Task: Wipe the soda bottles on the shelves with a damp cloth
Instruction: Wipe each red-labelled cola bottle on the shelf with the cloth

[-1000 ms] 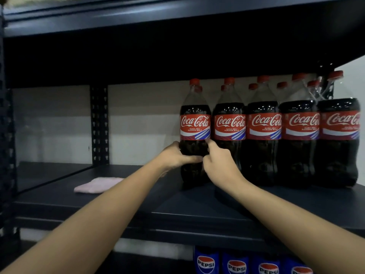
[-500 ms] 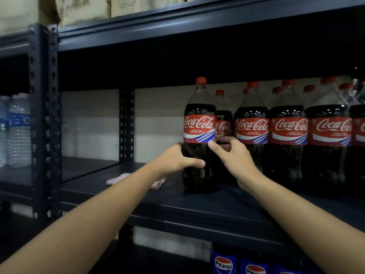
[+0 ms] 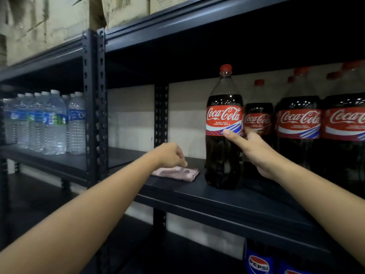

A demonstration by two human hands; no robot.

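Observation:
A large Coca-Cola bottle (image 3: pixel 224 123) with a red cap stands upright near the front edge of the dark shelf (image 3: pixel 227 206), apart from the row. My right hand (image 3: pixel 251 150) grips its right side, thumb across the front just under the label. A folded pink cloth (image 3: pixel 175 173) lies on the shelf to the left of the bottle. My left hand (image 3: pixel 171 156) hovers over the cloth with fingers curled down, fingertips at or just above its top; whether they pinch it I cannot tell. More Coca-Cola bottles (image 3: pixel 299 123) stand in rows to the right.
Several water bottles (image 3: pixel 47 123) fill the neighbouring shelf bay on the left, past a perforated steel upright (image 3: pixel 96 107). Pepsi bottles (image 3: pixel 258 263) stand on the shelf below. Cardboard boxes (image 3: pixel 49 22) sit on the top shelf.
My left hand let go of the bottle and moved left and down onto the pink cloth. My right hand keeps hold of the bottle, which now stands forward of the row.

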